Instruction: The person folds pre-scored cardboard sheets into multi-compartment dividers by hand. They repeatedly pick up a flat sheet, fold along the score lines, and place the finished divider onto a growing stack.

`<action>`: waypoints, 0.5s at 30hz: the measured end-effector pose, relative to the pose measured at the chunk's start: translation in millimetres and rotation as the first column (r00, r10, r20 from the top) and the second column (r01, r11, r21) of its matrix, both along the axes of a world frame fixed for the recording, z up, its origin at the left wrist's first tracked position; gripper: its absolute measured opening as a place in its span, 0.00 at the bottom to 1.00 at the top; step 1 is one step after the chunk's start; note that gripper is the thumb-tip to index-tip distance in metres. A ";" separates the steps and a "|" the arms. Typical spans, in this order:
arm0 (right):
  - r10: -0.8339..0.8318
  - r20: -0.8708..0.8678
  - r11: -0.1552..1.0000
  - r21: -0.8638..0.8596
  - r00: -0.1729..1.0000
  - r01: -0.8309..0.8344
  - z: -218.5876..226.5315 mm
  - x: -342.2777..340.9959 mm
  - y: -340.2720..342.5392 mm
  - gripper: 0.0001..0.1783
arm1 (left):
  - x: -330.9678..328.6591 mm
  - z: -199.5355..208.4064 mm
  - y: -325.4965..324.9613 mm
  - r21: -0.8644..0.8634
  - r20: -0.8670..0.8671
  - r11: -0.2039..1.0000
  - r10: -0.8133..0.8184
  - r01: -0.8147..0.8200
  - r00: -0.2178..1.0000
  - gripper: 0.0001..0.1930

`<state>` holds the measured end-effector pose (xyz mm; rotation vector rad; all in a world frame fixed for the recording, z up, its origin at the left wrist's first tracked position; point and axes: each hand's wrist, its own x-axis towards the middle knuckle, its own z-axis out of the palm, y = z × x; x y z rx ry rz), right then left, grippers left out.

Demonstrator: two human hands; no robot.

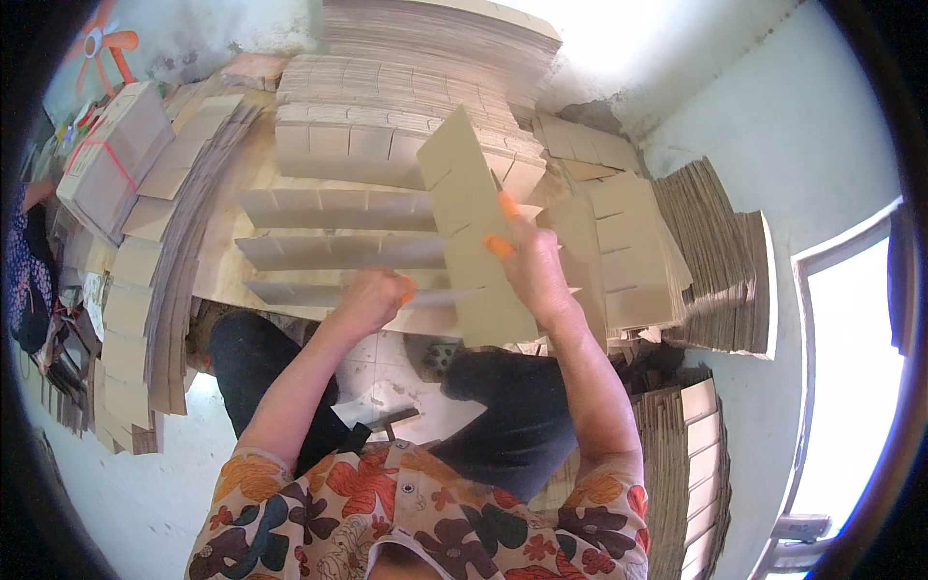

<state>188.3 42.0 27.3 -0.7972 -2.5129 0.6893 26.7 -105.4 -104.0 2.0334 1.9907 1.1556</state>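
slotted cardboard strip (471, 232) hiding right hand (535, 271) palm, left hand (372, 300) fingertips motion-blurred, bundled stacks (116, 159) cut at left rim

Red-strapped brown cardboard bundle (111, 155), far left

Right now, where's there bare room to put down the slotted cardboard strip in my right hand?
Little room on the work surface: three upright slotted strips fill the middle, stacks of strips crowd behind, a fanned pile lines the left. A bare patch lies between that pile and the upright strips. The right hand holds the strip; the left hand is at the nearest one.
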 end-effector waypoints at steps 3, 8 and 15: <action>0.021 -0.013 1.000 0.001 1.000 -0.021 -6.3 -4.4 4.5 0.31 | 1.0 0.6 0.7 -0.010 -0.015 1.000 0.025 -0.025 1.000 0.03; 0.016 -0.010 0.999 0.028 1.000 -0.016 -4.8 -10.6 11.4 0.31 | -0.6 4.8 2.4 -0.047 -0.017 0.999 0.014 -0.015 1.000 0.02; 0.139 -0.011 0.987 0.086 0.990 -0.138 -8.1 -20.4 25.7 0.30 | -4.2 -1.4 3.0 -0.062 -0.032 0.998 0.011 -0.012 0.999 0.03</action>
